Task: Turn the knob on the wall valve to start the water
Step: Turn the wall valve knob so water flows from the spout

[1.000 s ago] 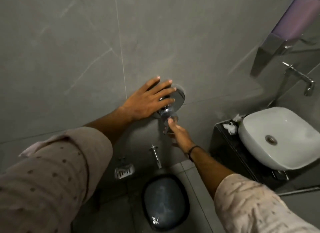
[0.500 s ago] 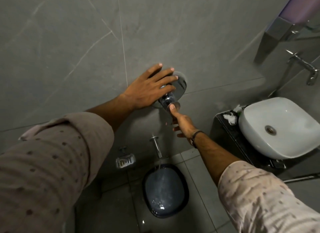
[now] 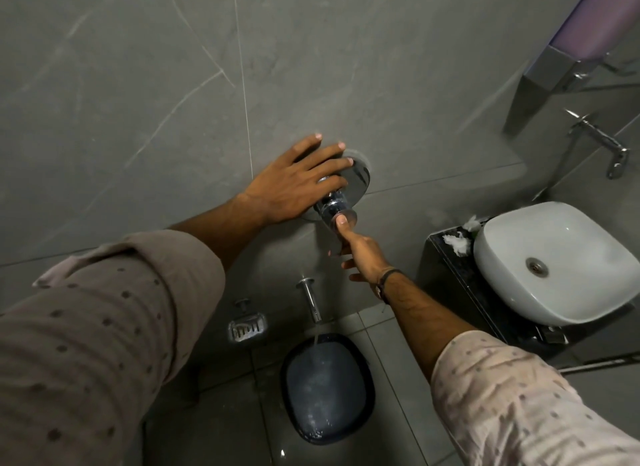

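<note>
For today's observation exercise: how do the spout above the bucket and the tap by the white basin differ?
The spout is a short straight tube with water streaming from it into the dark bucket; the basin tap is longer, bends down at its end, and shows no water. The spout sits low on the wall, the basin tap higher, above the basin. Both are shiny metal and wall-mounted.

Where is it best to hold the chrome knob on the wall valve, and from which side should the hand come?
Probably around its round sides, near the outer end, coming straight from the front. The knob is a short cylinder sticking out from the round plate. The left hand lies flat over the plate; the right hand only touches the end.
</note>
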